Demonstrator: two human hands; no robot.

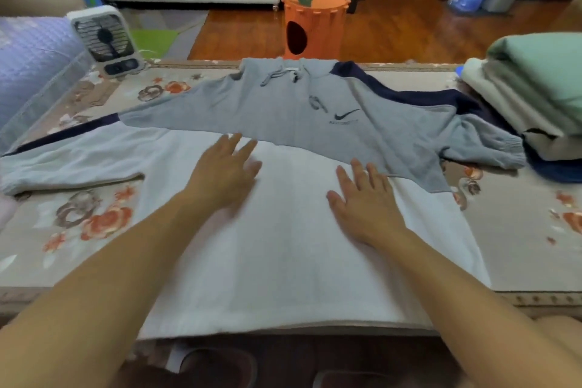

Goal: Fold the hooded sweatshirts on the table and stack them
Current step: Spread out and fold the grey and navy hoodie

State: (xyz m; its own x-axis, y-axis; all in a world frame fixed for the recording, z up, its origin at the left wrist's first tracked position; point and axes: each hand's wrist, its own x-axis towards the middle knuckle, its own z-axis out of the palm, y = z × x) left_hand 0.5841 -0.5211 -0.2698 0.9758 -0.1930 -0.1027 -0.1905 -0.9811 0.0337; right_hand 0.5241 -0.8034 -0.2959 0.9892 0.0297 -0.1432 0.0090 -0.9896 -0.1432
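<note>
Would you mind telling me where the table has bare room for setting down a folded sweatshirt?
The table shows bare floral cloth at near right, between the sweatshirt body and the folded stack, and near left below its sleeve. The far right is crowded by the stack, the far left corner by the fan.

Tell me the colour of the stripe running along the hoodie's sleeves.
Dark navy stripe on the grey and white hoodie, clearest in the head view.

Table (pixel 519 246) covered with floral-print cloth. Grey hooded sweatshirt (pixel 283 230) spread flat across it, sleeves out. Stack of folded garments (pixel 535 98) at right edge, small fan (pixel 105 39) far left.
</note>
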